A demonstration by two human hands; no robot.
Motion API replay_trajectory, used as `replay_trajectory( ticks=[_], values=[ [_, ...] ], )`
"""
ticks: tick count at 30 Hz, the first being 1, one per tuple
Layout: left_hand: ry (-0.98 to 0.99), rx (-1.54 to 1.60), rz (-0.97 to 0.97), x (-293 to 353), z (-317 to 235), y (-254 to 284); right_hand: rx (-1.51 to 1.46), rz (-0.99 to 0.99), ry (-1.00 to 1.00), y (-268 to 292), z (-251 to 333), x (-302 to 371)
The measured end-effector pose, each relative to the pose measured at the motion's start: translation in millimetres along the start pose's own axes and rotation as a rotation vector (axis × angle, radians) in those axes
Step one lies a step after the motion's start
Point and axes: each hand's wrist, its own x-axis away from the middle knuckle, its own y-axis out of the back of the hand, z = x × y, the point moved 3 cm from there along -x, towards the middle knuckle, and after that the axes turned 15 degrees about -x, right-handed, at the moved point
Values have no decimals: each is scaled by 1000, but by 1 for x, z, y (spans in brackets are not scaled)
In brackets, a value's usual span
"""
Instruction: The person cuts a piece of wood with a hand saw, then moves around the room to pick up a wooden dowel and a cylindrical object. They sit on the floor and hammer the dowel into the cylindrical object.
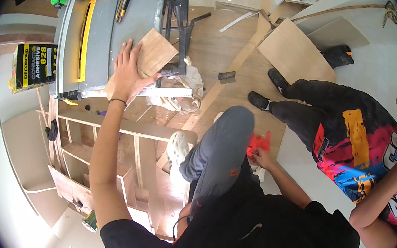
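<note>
My left hand [129, 72] lies flat with fingers spread on a light wooden board [157, 50]. The board rests at an angle on the grey top of a table saw [106, 41], near its front right corner. Beside my bent knee, my right hand [261, 158] is low down, its fingers closed on a crumpled red plastic bag [259, 143]. Part of that grip is hard to make out. A utility knife [126, 2] with a yellow-and-black handle lies farther back on the saw top, past the board.
A black-and-yellow box [34, 66] sits left of the saw. Below it stands an open wooden cabinet frame [130, 128]. On the right, a co-worker in dark trousers [323, 102] sits by a leaning plywood panel [295, 51]. A small dark block [227, 75] lies on the floor.
</note>
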Motion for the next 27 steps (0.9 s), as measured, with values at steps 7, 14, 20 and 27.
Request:
replay_trajectory(
  ticks=[7,14,20,27],
  values=[
    [27,116,-32,1,-5,16,-33,-172,33,28,1,32],
    [50,130,4,2,-9,25,-36,-267,83,67,29,43],
    [111,75,95,-11,-12,24,-100,-252,157,130,132,-27],
    [378,208,257,-111,-86,74,107,-251,270,255,359,-236]
  ],
)
